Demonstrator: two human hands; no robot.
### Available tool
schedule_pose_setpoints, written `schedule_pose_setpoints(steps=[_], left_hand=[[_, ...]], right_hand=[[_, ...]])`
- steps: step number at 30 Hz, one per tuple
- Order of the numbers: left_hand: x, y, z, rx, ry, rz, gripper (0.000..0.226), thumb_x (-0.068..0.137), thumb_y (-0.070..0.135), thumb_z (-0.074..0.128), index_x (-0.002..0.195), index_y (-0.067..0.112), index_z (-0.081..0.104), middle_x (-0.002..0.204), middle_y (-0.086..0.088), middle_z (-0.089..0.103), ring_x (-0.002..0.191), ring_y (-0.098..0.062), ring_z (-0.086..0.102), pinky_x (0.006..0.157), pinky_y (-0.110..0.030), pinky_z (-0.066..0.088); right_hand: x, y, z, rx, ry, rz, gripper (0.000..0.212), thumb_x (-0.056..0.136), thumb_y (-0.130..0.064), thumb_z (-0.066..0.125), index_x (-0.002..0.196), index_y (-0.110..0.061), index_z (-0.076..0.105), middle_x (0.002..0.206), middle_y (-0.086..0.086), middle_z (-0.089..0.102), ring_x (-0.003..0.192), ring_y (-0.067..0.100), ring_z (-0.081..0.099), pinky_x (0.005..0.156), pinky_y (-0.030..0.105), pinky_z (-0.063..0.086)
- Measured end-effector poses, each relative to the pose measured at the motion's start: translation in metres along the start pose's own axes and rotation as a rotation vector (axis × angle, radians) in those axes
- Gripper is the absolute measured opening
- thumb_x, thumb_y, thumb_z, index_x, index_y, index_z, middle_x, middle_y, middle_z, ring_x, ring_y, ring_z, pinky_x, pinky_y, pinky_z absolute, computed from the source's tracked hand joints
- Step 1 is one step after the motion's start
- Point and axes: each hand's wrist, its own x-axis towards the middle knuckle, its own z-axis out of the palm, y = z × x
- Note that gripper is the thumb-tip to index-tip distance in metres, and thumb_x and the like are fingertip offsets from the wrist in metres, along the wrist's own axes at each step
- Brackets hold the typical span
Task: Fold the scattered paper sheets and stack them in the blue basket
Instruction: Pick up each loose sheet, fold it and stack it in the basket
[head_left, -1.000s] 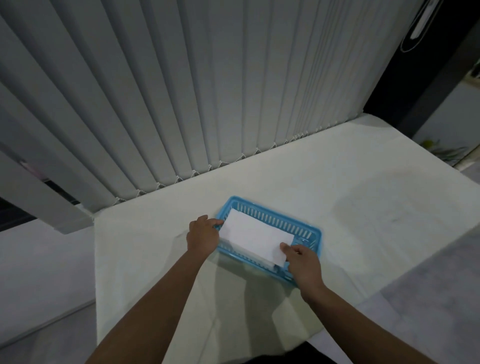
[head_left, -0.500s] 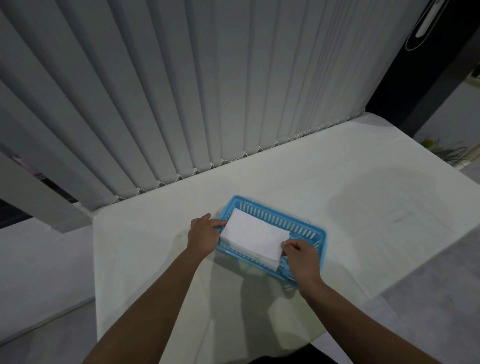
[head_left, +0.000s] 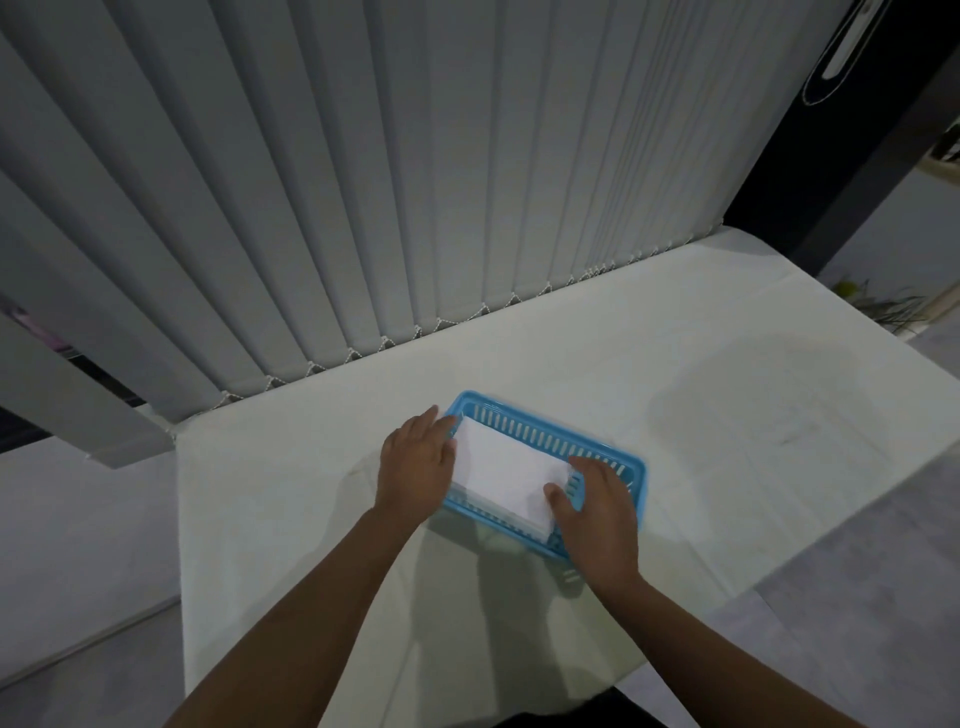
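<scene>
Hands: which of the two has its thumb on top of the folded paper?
The right hand: its thumb lies on the folded paper stack in the blue basket; the left hand only touches its end.

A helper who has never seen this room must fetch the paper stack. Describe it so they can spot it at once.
A white table stands against grey vertical blinds. On it, between the left hand and the right hand, sits a blue slotted basket. The paper stack lies in it: folded white sheets, bright against the blue walls.
</scene>
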Motion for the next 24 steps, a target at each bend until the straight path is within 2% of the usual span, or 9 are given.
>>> schedule_pose_setpoints(steps=[2,4,6,8,15,18,20,22,24], left_hand=[[-0.003,0.006,0.007,0.065,-0.109,0.119,0.064,0.091,0.053,0.008,0.148,0.029,0.026,0.159,0.003,0.022,0.146,-0.017,0.021,0.119,-0.039,0.012],[-0.005,0.009,0.017,0.146,-0.233,0.176,0.081,0.082,0.066,-0.009,0.152,0.029,0.009,0.162,0.004,0.005,0.15,-0.015,0.002,0.12,-0.041,-0.001],[-0.005,0.009,0.026,0.201,-0.3,0.186,0.089,0.074,0.068,-0.018,0.152,0.028,-0.002,0.162,0.003,-0.006,0.15,-0.015,-0.009,0.119,-0.044,-0.01],[-0.005,0.007,0.032,0.247,-0.322,0.188,0.089,0.072,0.067,-0.018,0.151,0.027,-0.008,0.162,0.002,-0.011,0.149,-0.018,-0.013,0.116,-0.046,-0.015],[-0.007,0.003,0.035,0.324,-0.275,0.218,0.091,0.071,0.07,-0.018,0.151,0.026,-0.011,0.162,0.001,-0.012,0.149,-0.021,-0.012,0.111,-0.048,-0.021],[-0.008,-0.002,0.032,0.269,-0.217,0.203,0.089,0.075,0.071,-0.016,0.151,0.025,-0.009,0.161,0.001,-0.013,0.149,-0.018,-0.014,0.114,-0.045,-0.019],[-0.01,-0.008,0.025,0.182,-0.107,0.137,0.085,0.081,0.07,-0.013,0.152,0.025,-0.002,0.162,0.003,-0.009,0.149,-0.016,-0.011,0.118,-0.042,-0.015],[-0.008,-0.012,0.018,0.073,0.01,0.009,0.075,0.09,0.065,0.001,0.153,0.025,0.006,0.162,0.003,-0.001,0.15,-0.016,-0.004,0.119,-0.04,-0.01],[-0.003,-0.014,0.016,-0.127,0.028,-0.171,0.068,0.095,0.059,0.018,0.152,0.022,0.013,0.162,-0.001,0.01,0.15,-0.02,0.006,0.121,-0.04,-0.001]], right_hand=[[0.0,0.0,0.006,-0.281,-0.149,-0.172,0.059,0.093,-0.053,0.038,0.145,-0.025,0.034,0.157,-0.001,0.027,0.143,0.023,0.027,0.116,0.042,0.019],[0.002,0.001,0.013,-0.423,-0.292,-0.238,0.077,0.088,-0.066,0.011,0.152,-0.023,0.013,0.163,-0.002,0.004,0.149,0.023,0.004,0.119,0.044,0.002],[0.004,0.004,0.019,-0.478,-0.372,-0.259,0.093,0.076,-0.073,-0.01,0.153,-0.022,-0.001,0.162,-0.001,-0.007,0.149,0.022,-0.009,0.117,0.045,-0.008],[0.005,0.007,0.022,-0.51,-0.406,-0.253,0.096,0.071,-0.071,-0.019,0.152,-0.022,-0.007,0.162,-0.001,-0.012,0.148,0.022,-0.015,0.116,0.047,-0.011],[0.004,0.014,0.016,-0.557,-0.406,-0.248,0.096,0.071,-0.073,-0.015,0.152,-0.022,-0.009,0.161,-0.001,-0.012,0.148,0.024,-0.016,0.114,0.047,-0.017],[0.0,0.017,0.01,-0.509,-0.304,-0.218,0.099,0.07,-0.078,-0.015,0.152,-0.023,-0.007,0.158,0.001,-0.023,0.147,0.027,-0.018,0.114,0.044,-0.021],[-0.003,0.02,0.002,-0.419,-0.197,-0.168,0.096,0.071,-0.08,-0.013,0.152,-0.027,-0.007,0.157,0.002,-0.026,0.146,0.026,-0.017,0.113,0.039,-0.022],[-0.006,0.021,-0.006,-0.263,-0.101,-0.061,0.092,0.077,-0.081,0.003,0.152,-0.027,-0.002,0.16,0.004,-0.02,0.146,0.024,-0.011,0.116,0.038,-0.013],[-0.007,0.023,-0.011,-0.066,-0.065,0.144,0.088,0.086,-0.071,0.032,0.153,-0.023,0.001,0.161,0.006,-0.014,0.147,0.028,-0.004,0.119,0.043,0.0]])
